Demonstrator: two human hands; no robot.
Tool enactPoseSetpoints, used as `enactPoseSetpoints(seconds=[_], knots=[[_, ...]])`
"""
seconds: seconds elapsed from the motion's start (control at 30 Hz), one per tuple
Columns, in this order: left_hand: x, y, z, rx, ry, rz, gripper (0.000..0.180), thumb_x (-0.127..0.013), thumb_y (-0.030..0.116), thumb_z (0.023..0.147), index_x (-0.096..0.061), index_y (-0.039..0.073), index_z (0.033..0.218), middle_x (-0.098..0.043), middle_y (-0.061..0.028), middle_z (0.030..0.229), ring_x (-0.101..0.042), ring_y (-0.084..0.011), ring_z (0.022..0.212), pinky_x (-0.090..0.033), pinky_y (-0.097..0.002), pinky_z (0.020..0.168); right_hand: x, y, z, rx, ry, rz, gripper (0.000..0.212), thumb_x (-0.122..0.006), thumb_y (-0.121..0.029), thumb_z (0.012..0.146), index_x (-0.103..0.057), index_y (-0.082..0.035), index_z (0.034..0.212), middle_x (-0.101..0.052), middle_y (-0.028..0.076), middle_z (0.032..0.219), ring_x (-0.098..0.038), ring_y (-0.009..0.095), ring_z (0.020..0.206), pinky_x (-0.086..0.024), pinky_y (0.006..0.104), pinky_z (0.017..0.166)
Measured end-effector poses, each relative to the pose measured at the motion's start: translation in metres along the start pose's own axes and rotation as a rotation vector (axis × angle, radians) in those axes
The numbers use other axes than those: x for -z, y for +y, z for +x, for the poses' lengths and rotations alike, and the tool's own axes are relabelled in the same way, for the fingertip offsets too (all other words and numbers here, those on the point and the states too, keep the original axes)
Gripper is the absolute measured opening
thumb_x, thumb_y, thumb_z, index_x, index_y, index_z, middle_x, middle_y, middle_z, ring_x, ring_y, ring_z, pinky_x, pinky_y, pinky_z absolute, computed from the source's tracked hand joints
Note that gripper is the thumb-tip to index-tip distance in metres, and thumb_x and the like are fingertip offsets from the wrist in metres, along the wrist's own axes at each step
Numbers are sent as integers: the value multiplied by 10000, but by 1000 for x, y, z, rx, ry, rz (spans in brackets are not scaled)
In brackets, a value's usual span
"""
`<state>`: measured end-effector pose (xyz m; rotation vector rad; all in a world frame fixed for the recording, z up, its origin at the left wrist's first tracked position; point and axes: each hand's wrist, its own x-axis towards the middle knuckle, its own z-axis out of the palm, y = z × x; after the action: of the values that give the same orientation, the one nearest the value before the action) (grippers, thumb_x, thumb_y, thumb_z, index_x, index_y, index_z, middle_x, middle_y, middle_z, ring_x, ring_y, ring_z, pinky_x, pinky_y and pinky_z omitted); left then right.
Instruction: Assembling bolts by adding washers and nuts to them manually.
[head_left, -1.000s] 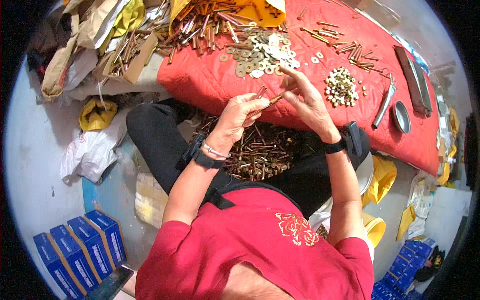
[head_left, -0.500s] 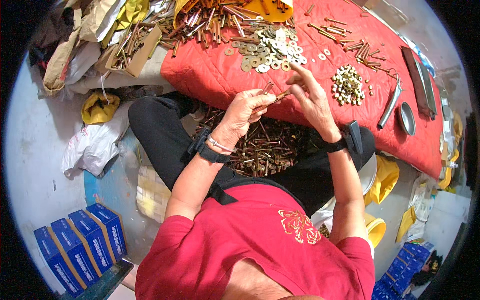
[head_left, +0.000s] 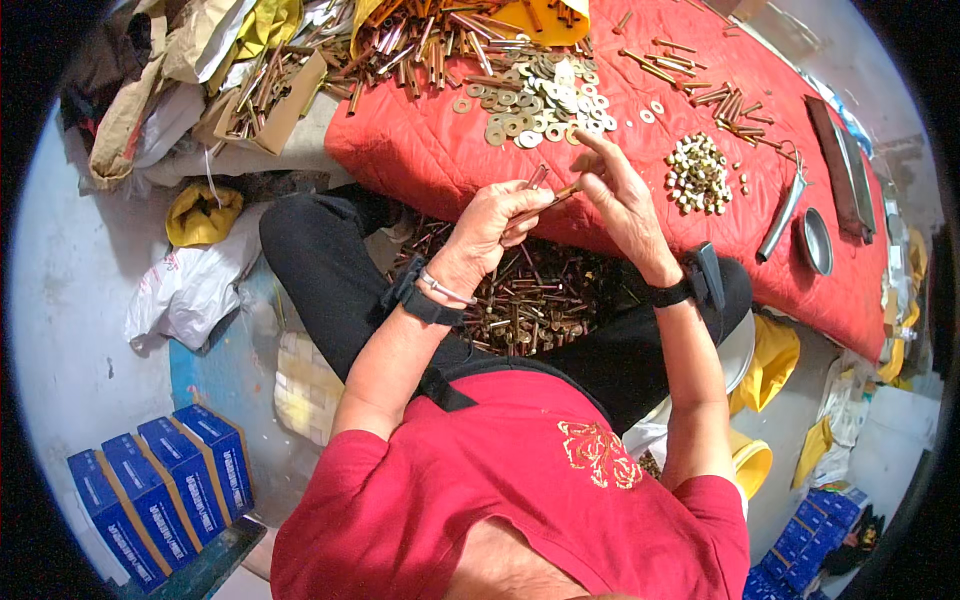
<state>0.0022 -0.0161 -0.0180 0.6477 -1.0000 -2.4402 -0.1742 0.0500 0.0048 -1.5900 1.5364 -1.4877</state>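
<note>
My left hand [head_left: 490,222] is closed around a slim copper-coloured metal rod [head_left: 562,195], which points up to the right. A short shiny metal tube [head_left: 539,176] also sticks up from its fingers. My right hand [head_left: 625,205] is at the rod's far end, with the thumb close against the tip and the forefinger stretched out apart from it. Whether a nut sits on that tip is too small to tell. Beyond the hands, flat washers [head_left: 545,100] lie heaped on a red quilted cover [head_left: 430,150]. Small brass-coloured nuts [head_left: 698,172] are piled to the right.
Metal tubes [head_left: 430,55] spill from a yellow bag at the back. Bolts [head_left: 735,105] lie at the far right, near a metal scoop [head_left: 816,240]. Many finished-looking bolts [head_left: 530,300] fill the space between my legs. Blue boxes [head_left: 180,480] stand lower left.
My left hand keeps its grip on the rod. The right forefinger has shifted slightly to the left above the rod's end; the whole view has moved a little.
</note>
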Motion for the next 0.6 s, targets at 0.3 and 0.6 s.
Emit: enactPoseSetpoints(seconds=[0.3, 0.6], knots=[[0, -1, 8, 25, -4, -19, 103, -600, 153, 861, -529, 87, 827, -400, 79, 559, -334, -12, 413, -243, -173, 373, -1, -4, 4, -4, 4, 7, 348, -560, -50, 860, -545, -87, 1206, -503, -1, 709, -457, 75, 638, -420, 248, 581], [-2, -2, 13, 50, 103, 24, 125, -602, 178, 864, -599, 54, 885, -386, 106, 561, -296, 1, 430, -216, -179, 370, 15, -3, 11, -18, -229, -165, 336, -528, -130, 905, -500, -23, 1223, -570, 14, 783, -542, 102, 710, -457, 253, 614]])
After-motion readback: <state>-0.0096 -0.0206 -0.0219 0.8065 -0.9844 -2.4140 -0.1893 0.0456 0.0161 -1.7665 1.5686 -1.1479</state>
